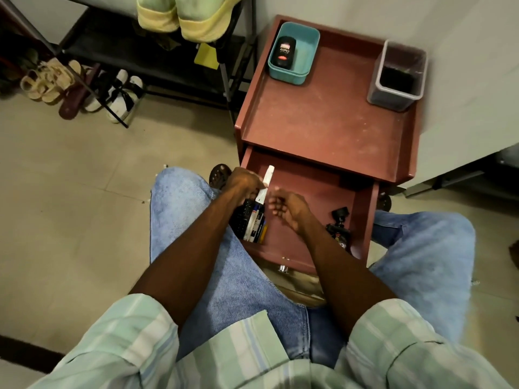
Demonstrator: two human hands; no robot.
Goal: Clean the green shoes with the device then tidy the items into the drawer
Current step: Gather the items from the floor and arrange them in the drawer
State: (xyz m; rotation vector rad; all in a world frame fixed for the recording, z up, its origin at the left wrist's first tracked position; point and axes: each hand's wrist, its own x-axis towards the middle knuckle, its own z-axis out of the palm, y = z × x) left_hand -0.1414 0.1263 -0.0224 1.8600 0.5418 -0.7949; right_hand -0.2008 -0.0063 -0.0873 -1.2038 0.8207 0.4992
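Note:
The green shoes [191, 15] with yellow soles sit on the black rack at the top. The red cabinet's drawer [362, 217] stands pulled open in front of me. My left hand [244, 182] grips a white tube-shaped item [266, 182] over the drawer's left side, above a bundle of pens and a black remote [251, 223]. My right hand [286, 207] hovers over the drawer's middle with loosely curled fingers and holds nothing. A black shoe-polish device [286, 51] lies in a teal tray [309, 64] on the cabinet top.
A grey bin [393, 95] stands at the cabinet top's back right. A small black gadget [338, 228] lies in the drawer's right side. Sandals and white shoes [123, 94] rest on the floor under the rack [224, 77]. My knees flank the drawer.

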